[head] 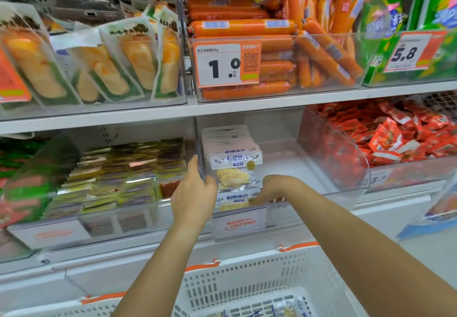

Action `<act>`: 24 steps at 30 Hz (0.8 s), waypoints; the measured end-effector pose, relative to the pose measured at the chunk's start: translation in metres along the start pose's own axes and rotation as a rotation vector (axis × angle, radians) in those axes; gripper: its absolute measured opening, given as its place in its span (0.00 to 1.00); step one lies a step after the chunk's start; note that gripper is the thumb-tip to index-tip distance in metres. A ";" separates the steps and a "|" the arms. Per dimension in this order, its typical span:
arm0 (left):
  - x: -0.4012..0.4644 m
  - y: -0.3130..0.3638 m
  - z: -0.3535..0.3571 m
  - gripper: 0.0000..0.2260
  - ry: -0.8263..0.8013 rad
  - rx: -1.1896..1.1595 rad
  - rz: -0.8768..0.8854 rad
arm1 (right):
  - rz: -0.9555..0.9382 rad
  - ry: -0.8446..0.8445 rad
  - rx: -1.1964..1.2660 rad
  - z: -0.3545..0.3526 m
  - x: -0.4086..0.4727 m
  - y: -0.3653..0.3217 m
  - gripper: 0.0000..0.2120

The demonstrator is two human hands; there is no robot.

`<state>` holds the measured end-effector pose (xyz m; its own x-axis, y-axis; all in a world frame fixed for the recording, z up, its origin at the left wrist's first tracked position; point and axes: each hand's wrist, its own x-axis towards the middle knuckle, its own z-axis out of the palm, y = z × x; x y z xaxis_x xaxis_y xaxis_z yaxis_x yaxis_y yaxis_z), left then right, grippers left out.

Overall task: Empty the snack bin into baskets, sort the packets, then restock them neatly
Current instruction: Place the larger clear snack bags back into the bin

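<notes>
- Packets: white-and-blue snack packs stand in a row along the left side of the clear bin on the lower shelf; the bin's right side is bare. A few more packets lie in the white basket below you.
- Step, as I judge it: restocking. The row is already neat and most of the stock looks back in the bin.
- Your left hand is at the bin's left wall, thumb on the front packet and fingers up along the outside of the wall, bracing rather than gripping as far as I can tell.
- Your right hand reaches into the bin front, fingers curled down onto the low front packet. It seems to pinch the packet's edge, but the fingertips are partly hidden.
- Next move, probably: seat that front packet upright against the row, then reach down to the basket for the rest.
- Neighbours: bin of flat dark packs to the left, red sachets to the right, sausages on the shelf above.
</notes>
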<state>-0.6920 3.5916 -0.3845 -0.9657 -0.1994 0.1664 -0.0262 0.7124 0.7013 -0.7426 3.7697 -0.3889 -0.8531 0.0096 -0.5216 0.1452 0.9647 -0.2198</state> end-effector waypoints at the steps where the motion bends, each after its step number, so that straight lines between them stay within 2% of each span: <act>1: 0.001 -0.001 0.001 0.23 0.004 0.003 0.003 | -0.005 0.017 -0.001 0.001 0.001 -0.002 0.19; 4: 0.001 -0.002 0.001 0.22 0.022 0.010 0.024 | 0.030 0.009 0.063 0.000 0.004 -0.004 0.14; 8: 0.002 -0.004 0.002 0.22 0.029 0.004 0.037 | 0.047 0.039 0.315 -0.006 0.012 0.007 0.13; 10: 0.005 -0.006 0.004 0.23 0.030 0.009 0.029 | -0.014 0.143 0.402 -0.007 0.017 0.013 0.15; 13: 0.005 -0.008 0.006 0.24 0.029 0.003 0.016 | -0.048 0.406 0.522 -0.009 0.028 0.017 0.17; 15: 0.005 -0.008 0.007 0.24 0.033 -0.001 0.026 | -0.026 0.475 0.570 -0.008 0.033 0.015 0.17; 20: 0.006 -0.009 0.007 0.24 0.047 0.014 0.040 | -0.025 0.235 0.647 -0.001 0.030 0.003 0.14; 24: 0.006 -0.008 0.008 0.24 0.053 0.021 0.038 | -0.044 0.135 0.630 -0.001 0.022 0.005 0.17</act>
<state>-0.6994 3.5898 -0.3947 -0.9510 -0.2070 0.2297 0.0043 0.7339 0.6792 -0.7609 3.7750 -0.4005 -0.9145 0.0467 -0.4018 0.3404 0.6256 -0.7020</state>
